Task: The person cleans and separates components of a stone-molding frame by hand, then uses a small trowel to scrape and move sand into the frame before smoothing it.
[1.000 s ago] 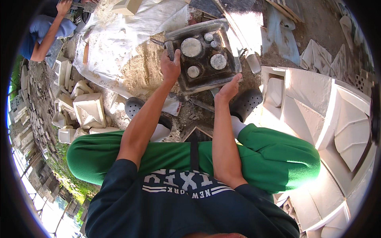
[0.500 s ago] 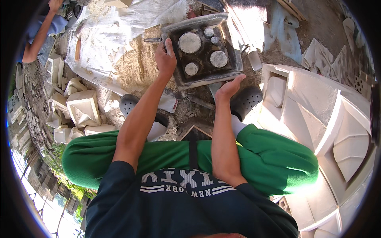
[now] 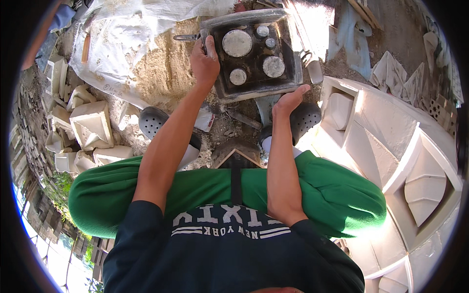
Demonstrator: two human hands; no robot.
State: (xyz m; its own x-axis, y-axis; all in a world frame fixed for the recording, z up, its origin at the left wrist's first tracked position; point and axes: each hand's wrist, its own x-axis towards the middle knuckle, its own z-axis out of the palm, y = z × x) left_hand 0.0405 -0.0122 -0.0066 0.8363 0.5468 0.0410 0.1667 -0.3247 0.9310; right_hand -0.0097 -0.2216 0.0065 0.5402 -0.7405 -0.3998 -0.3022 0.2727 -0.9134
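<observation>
A square dark tray-like mould (image 3: 254, 59) with a raised grey rim is held out in front of me, a little tilted. Several round pale discs (image 3: 237, 43) of different sizes stand inside it. My left hand (image 3: 204, 64) is closed on its left side, thumb up along the outer wall, the other fingers partly hidden. At the near right corner, my right hand (image 3: 289, 100) bears against the rim from below; its fingertips are mostly out of sight. Metal wire loops (image 3: 186, 37) stick out at the mould's left and right sides.
White cast pieces (image 3: 91, 125) are heaped at the left, and large white moulded panels (image 3: 378, 119) lie at the right. Dusty plastic sheeting (image 3: 110, 53) covers ground at the far left. A trowel-like blade (image 3: 315, 72) is right of the mould. Another person's arm (image 3: 39, 36) shows far left.
In the picture, the mould with both my hands has shifted slightly up and right and levelled a little. The other person's arm has moved toward the left rim.
</observation>
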